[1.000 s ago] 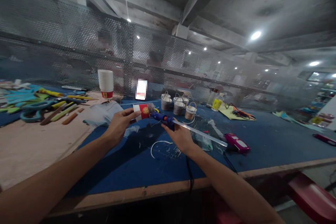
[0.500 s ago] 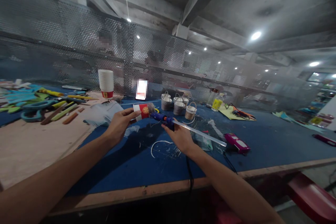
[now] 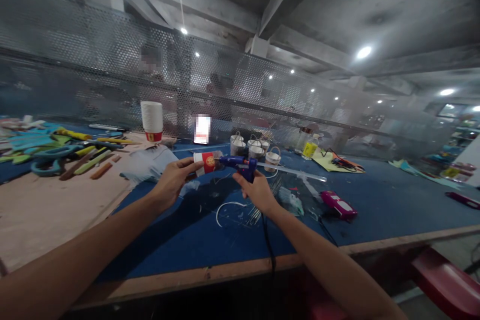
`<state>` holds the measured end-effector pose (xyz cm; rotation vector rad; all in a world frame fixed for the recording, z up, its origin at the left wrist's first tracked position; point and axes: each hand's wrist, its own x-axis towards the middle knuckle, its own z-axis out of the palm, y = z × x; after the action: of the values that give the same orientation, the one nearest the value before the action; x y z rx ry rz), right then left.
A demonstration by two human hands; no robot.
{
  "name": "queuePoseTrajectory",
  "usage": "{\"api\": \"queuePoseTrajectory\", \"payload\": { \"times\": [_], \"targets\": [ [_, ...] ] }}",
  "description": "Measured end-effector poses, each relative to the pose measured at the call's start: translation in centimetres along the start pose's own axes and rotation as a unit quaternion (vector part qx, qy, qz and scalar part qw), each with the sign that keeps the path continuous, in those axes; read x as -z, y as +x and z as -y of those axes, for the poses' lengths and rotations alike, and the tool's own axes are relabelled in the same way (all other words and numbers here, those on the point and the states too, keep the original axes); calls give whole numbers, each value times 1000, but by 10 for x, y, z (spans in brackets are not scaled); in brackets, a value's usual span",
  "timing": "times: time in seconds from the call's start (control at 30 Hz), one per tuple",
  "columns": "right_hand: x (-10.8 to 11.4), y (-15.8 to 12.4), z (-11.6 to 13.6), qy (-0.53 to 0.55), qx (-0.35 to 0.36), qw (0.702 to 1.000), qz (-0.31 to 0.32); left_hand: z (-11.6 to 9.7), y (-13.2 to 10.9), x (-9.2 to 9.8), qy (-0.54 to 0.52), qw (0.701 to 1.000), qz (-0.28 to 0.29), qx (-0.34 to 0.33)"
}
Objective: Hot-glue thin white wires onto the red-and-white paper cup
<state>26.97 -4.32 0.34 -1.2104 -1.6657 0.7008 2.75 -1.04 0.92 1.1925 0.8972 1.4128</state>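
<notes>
My left hand (image 3: 174, 178) grips a red and white paper cup (image 3: 207, 161) by its white end. The cup lies sideways in the air above the blue table, and its far end has a brownish wrap. In my right hand (image 3: 258, 191) is a blue hot glue gun (image 3: 245, 166), held by the handle. Its nozzle points left at the wrapped end of the cup; whether they touch I cannot tell. A long clear glue stick (image 3: 296, 172) juts out of the gun's back, and a black cord hangs below my hand.
Several small cups with wire handles (image 3: 256, 149) stand behind the gun. A stack of paper cups (image 3: 152, 120), scissors (image 3: 52, 160) and a lit phone (image 3: 202, 129) are farther left. A magenta device (image 3: 338, 205) and a yellow-labelled bottle (image 3: 310, 147) sit right. Perforated metal panels back the table.
The glue gun has tilted up to nearly level, its rear end and glue stick rising. The cup has shifted slightly to the right in my left hand.
</notes>
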Motion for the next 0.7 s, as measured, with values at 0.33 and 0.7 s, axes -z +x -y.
{"api": "queuePoseTrajectory", "payload": {
  "times": [0.33, 0.7],
  "targets": [
    [18, 24, -27, 50, -87, 995, -29, 5, 7, 6, -37, 999, -34, -8],
    [35, 33, -44, -313, -145, 939, 5, 4, 5, 5, -57, 998, -9, -10]
  ]
}}
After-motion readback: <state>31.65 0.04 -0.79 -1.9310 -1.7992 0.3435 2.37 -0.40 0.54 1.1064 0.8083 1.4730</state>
